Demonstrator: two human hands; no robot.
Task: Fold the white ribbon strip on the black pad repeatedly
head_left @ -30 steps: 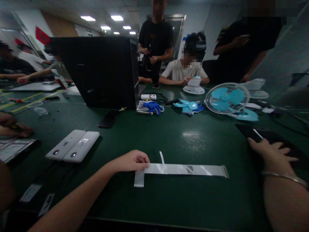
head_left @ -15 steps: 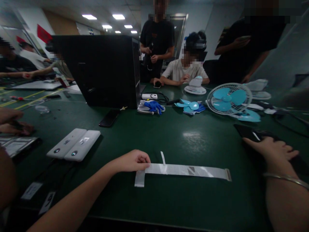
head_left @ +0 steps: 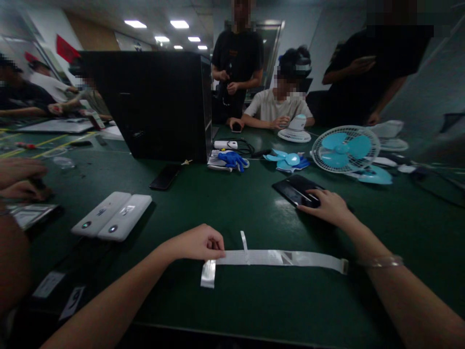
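Note:
My left hand (head_left: 204,242) is closed in a pinch on the left end of a flat white ribbon cable (head_left: 263,257). The cable stretches to the right across the green table, ending in a small connector; a short folded piece hangs below my fingers and a narrow white strip sticks up from its middle. Beyond the cable's right half, my right hand (head_left: 327,208) grips the near right part of a flat, glossy black device (head_left: 290,188) lying on or just over the table. Its exact kind I cannot make out, and my palm hides part of it.
Two white power banks (head_left: 115,215) lie at left, near a black phone (head_left: 165,177). A large black computer case (head_left: 156,106) stands behind. Blue-and-white gloves (head_left: 230,160), fan blades (head_left: 286,159) and a caged fan (head_left: 345,149) line the back. Another person's hands (head_left: 25,177) work at far left.
My right hand has moved left from the far right side, bringing the black device toward the middle of the table. My left hand stays on the cable, which has shifted slightly.

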